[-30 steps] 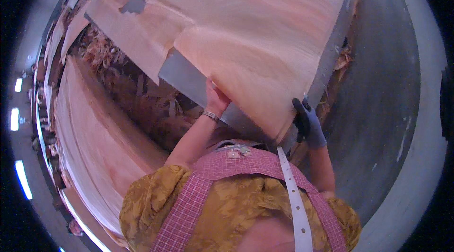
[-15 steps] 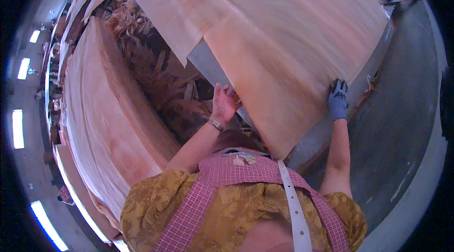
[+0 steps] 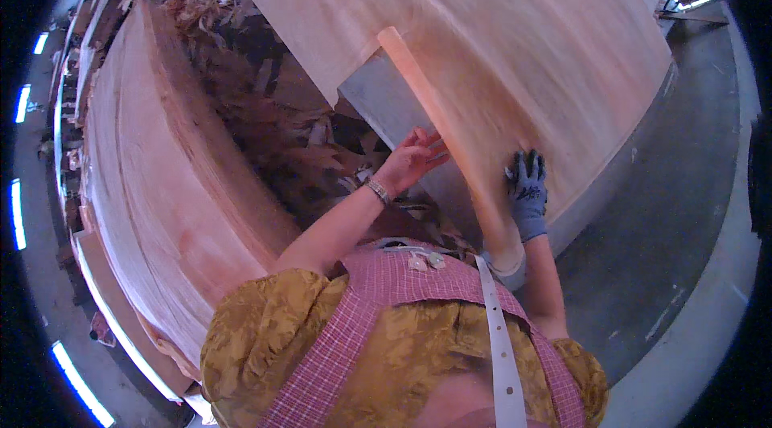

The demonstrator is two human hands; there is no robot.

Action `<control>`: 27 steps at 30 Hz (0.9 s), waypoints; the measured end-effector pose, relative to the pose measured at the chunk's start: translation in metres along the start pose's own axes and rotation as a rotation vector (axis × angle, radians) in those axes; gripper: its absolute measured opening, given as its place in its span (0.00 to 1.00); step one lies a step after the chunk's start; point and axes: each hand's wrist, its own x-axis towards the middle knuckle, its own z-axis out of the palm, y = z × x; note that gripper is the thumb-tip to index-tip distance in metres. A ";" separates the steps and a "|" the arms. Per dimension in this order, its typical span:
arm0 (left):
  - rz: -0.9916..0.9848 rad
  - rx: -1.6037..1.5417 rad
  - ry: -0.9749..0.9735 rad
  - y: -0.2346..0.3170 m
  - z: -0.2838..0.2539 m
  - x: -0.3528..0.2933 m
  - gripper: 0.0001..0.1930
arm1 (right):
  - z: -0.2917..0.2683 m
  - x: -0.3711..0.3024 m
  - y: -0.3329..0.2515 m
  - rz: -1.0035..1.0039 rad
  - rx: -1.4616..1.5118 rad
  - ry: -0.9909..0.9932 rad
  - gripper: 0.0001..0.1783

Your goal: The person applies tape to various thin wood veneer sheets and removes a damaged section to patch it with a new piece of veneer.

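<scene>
Grey floor (image 3: 643,219) flanks a grey board (image 3: 386,97) under a thin wood sheet (image 3: 547,50), its near-left edge curled up. The left hand (image 3: 412,161), fingers loosely bent, sits beside that curl, contact unclear; the gloved right hand (image 3: 527,193) lies on the sheet, fingers slightly spread. Bending too tightly could split the grain.

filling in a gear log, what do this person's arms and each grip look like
Loose mustard-yellow sleeves with a tonal pattern leave the forearms bare. The left grip is ungloved, with a linked, metallic-looking band at its wrist. The right grip wears a grey-blue glove with dark fingertips and dark markings on the back.
</scene>
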 end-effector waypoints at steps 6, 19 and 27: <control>-0.189 -0.077 -0.032 0.029 -0.007 0.008 0.35 | 0.001 -0.001 -0.007 0.075 -0.062 -0.022 0.30; -0.100 0.566 0.023 0.025 0.005 0.065 0.29 | 0.001 0.001 -0.014 0.118 0.011 -0.028 0.32; 0.090 1.097 0.616 -0.015 0.042 0.081 0.44 | 0.026 0.000 0.010 0.066 -0.031 0.016 0.31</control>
